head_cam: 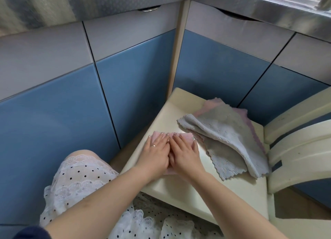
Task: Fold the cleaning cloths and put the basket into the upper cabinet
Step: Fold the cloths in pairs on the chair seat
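Both hands lie flat, side by side, on a small folded pink cleaning cloth (186,137). The left hand (155,153) has its fingers straight and spread, a thin ring on one finger, and presses down on the left half of the cloth. The right hand (184,153) rests just beside it, fingers straight too, its thumb edge touching the left hand, pressing the right half. Neither hand curls round anything.

No basket or other container shows in the view.

The pink cloth is mostly hidden under the palms; only a narrow soft strip shows beyond the fingertips and a small corner peeks out below the wrists. It lies on the near left part of a cream padded stool seat (180,190), which serves as the desk here.

Near the right hand, on the far right part of the same seat, lies a loose heap of grey fleecy cleaning cloths (227,131) with scalloped edges, rumpled and partly overlapping. Under them a second pink cloth edge (210,104) sticks out at the far side and along the right rim.

Behind the seat stand blue and grey lower cabinet doors (62,95) meeting in a corner. A cream curved chair frame (295,149) stands at the right. A white lace dotted skirt (84,181) covers the person's knee at the lower left.
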The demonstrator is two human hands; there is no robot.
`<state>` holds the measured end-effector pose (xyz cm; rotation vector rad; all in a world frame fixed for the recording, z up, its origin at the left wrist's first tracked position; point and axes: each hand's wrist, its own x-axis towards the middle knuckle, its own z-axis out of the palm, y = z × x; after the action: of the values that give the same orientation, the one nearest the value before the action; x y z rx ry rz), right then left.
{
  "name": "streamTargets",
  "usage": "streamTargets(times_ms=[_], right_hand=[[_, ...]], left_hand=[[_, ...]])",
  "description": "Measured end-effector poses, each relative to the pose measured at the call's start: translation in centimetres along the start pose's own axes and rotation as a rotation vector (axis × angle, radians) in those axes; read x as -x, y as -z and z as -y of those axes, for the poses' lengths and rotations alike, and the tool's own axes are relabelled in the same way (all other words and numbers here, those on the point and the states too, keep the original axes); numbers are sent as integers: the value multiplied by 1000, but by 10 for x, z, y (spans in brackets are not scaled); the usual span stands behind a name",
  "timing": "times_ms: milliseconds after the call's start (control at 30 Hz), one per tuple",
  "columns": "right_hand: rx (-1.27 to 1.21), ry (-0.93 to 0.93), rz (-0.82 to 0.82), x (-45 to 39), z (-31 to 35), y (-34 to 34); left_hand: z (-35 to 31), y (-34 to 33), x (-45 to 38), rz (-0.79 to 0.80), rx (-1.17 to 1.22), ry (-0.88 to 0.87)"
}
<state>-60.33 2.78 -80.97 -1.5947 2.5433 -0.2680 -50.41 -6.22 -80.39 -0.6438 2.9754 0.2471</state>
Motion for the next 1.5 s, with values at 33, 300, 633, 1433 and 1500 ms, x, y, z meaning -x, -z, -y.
streamTargets(times_ms=[33, 300, 633, 1433, 1500], right_hand=[[-2, -26, 91, 0, -4, -5], [125, -171, 204, 1, -27, 1], [-213, -355, -65, 16, -34, 28], [-1433, -255, 22, 0, 72, 175], [-1421, -174, 17, -8, 93, 204]], left_hand=[[1, -2, 0, 45, 1, 32], [10, -8, -2, 68, -31, 162], [22, 5, 18, -90, 316, 285], [66, 174, 105, -393, 1561, 358], [73, 205, 120, -486, 1517, 296]])
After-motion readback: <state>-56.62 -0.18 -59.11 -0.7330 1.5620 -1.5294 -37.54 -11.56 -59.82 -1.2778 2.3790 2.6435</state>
